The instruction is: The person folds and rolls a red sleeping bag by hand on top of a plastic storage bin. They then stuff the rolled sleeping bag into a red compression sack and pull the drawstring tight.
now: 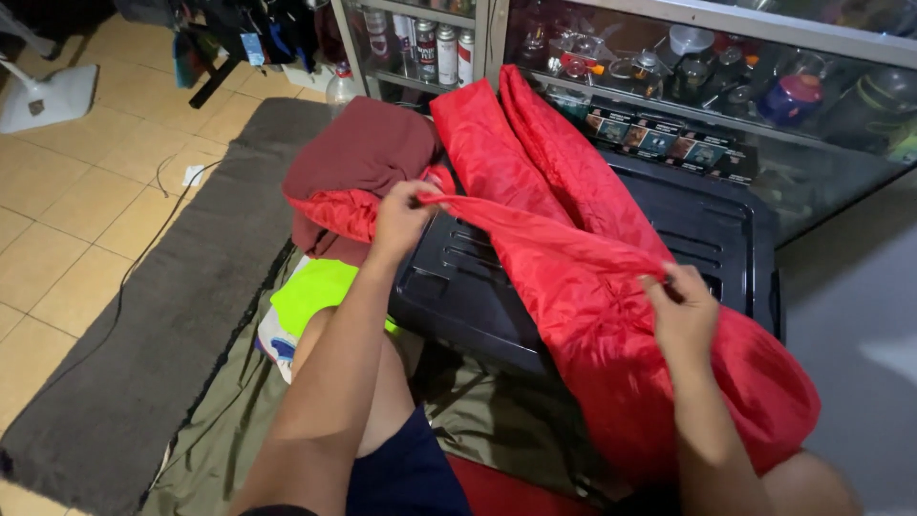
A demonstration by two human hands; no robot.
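Red quilted garment stretched between two hands

Fabric, red and shiny, pulled taut over a black plastic crate lid. Red quilted garment (573, 277) draped across the black crate (478, 287), its upper part running up toward the glass display cabinet (669, 86) and its lower bulk bunched at the right near a bare knee. Left hand (399, 220) closed in a pinch on one edge of the garment, fingers narrow, thumb pressing the fold, at the crate's left side. Right hand (683, 311) gripping the same edge farther along, fingers curled tight into the fabric, over the crate's right half. Between the two hands, a straight, tense ridge of cloth.

Just beside the left hand, a maroon cloth (363, 153) heaped on more red fabric, touching the garment. Below it, a neon-yellow item (315, 291) lying against the left thigh, partly hidden by the forearm. Underneath, an olive-green sheet (239, 411), and left of that a dark grey rug (143, 334) on the beige tiled floor (67, 220). Spray cans (444, 48) upright on a cabinet shelf, behind the glass. White fan base (48, 96) at the far left, well apart from the hands.
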